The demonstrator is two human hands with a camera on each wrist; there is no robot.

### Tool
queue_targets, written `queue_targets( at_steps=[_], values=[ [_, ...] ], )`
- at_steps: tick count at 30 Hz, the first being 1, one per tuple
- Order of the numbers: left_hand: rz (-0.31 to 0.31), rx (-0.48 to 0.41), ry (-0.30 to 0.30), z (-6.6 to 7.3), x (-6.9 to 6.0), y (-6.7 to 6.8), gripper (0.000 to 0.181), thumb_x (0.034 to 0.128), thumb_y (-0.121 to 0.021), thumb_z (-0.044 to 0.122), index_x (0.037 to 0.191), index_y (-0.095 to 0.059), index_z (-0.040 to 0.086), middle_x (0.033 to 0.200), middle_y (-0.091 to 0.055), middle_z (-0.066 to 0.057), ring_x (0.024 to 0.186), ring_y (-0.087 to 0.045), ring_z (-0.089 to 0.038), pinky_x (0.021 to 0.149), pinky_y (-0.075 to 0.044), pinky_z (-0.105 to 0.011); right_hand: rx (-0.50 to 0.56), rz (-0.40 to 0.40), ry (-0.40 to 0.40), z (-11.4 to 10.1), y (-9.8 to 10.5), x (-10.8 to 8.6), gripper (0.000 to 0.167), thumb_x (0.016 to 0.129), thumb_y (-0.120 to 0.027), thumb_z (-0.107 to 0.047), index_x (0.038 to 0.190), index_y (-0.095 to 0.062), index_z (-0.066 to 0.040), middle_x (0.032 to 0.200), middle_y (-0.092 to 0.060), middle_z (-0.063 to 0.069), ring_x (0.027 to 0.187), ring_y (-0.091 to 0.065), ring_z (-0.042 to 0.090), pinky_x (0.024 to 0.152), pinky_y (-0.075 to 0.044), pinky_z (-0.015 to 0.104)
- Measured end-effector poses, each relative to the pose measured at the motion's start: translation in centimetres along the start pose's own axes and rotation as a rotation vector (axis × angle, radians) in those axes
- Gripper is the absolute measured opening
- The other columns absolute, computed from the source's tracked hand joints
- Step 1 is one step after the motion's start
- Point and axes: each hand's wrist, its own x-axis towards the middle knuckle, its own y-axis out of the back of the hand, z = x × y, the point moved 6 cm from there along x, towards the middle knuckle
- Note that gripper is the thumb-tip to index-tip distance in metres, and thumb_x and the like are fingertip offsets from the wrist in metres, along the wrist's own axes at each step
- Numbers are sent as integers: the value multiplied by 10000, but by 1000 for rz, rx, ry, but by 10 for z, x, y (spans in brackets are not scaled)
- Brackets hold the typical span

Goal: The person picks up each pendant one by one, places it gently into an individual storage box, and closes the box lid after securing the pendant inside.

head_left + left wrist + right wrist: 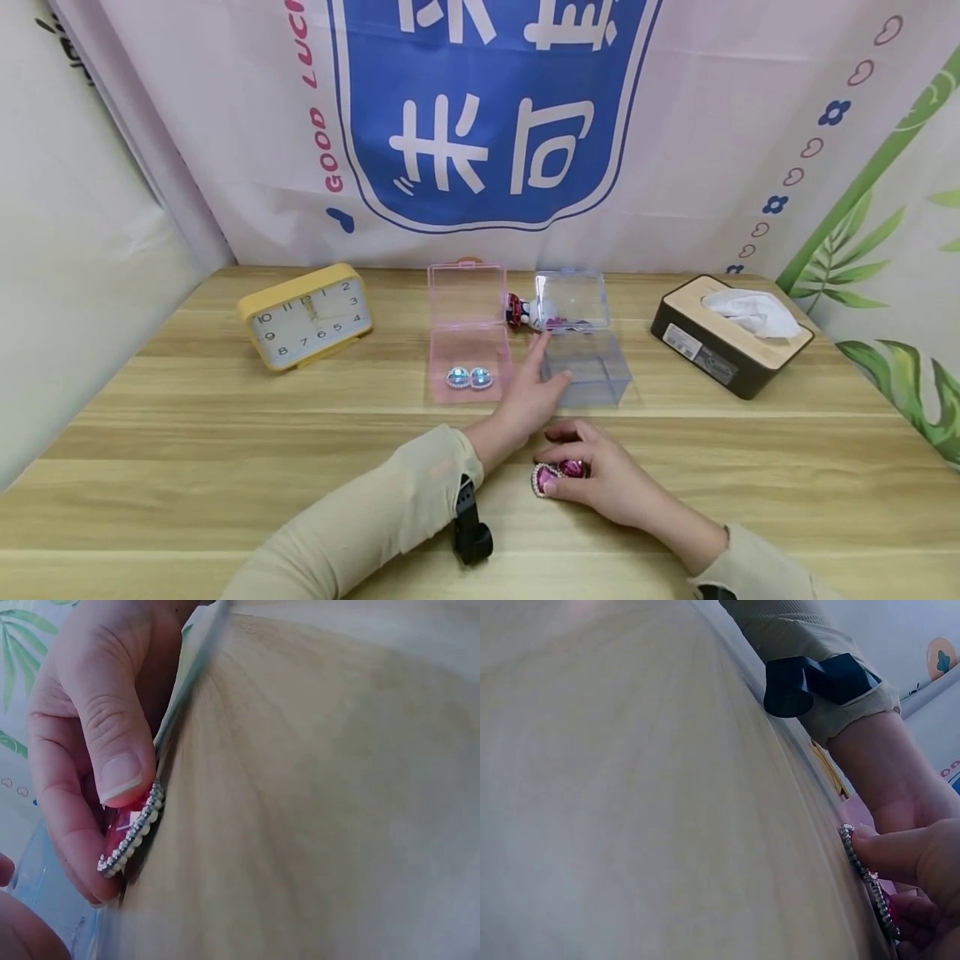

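Pink gem ornament pinched in front of the clear box

Bead-rimmed and two-stoned, the pink gem ornament (558, 472) is on the near side of the clear box (588, 390), low over the table (375, 433); whether it touches the wood I cannot tell. The right hand (598, 468) comes in from the near right of the box, its wrist angled inward and its fingers bent over the ornament. The thumb (121, 776) presses on one stone and the fingertips close from the other side, leaving little gap.

The left hand (528, 398) reaches forward along the box's left side, forearm slanting in from the near left. Its fingers lie fairly straight, the index pointing away beside the box, with the thumb spread wide over the left part; it rests there with no clear grip. A black strap (468, 525) circles that sleeve. Just left of the box sits an open pink box (450, 350) with a blue gem ornament (469, 379) inside.
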Motion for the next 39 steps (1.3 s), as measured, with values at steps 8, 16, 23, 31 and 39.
queue_targets(
  at_steps=[8, 16, 23, 31, 39],
  values=[
    [-14, -5, -16, -7, -1, 2, 699, 899, -570, 202, 1484, -191, 262, 1549, -130, -59, 1399, -172, -297, 1130, -163, -506, 32, 13, -40, 2, 1, 0, 223, 755, -743, -238, 969, -713, -185, 1209, -579, 76, 1145, -510, 325, 977, -384, 548],
    [-30, -28, -24, -12, -1, 2, 701, 899, -576, 238, 1478, -189, 313, 1545, -129, -68, 1392, -186, -317, 1120, -175, -520, 64, -3, -90, 0, 3, 0, 186, 751, -740, -204, 933, -708, -195, 1183, -611, 49, 1147, -520, 317, 979, -392, 527],
    [-19, -33, -39, -13, -3, 3, 698, 896, -583, 261, 1476, -197, 310, 1537, -166, -64, 1383, -212, -325, 1116, -194, -521, 161, 0, -170, 3, 6, 0, 122, 755, -736, -197, 868, -697, -173, 1092, -659, 25, 1094, -556, 269, 995, -386, 469],
    [-28, -26, -53, -13, -3, 3, 683, 903, -570, 261, 1479, -204, 282, 1527, -223, -9, 1380, -242, -282, 1128, -209, -476, 290, -43, -210, 5, 9, 3, 106, 796, -698, -141, 843, -672, -50, 803, -648, 38, 708, -544, 69, 613, -475, 202],
    [-37, -7, -65, -14, -3, 3, 683, 906, -562, 276, 1482, -195, 274, 1526, -228, 2, 1383, -237, -272, 1131, -197, -479, 342, -29, -244, 4, 24, 8, 176, 812, -682, -120, 900, -651, 29, 793, -651, 94, 678, -579, 89, 586, -507, 219]
  ],
)
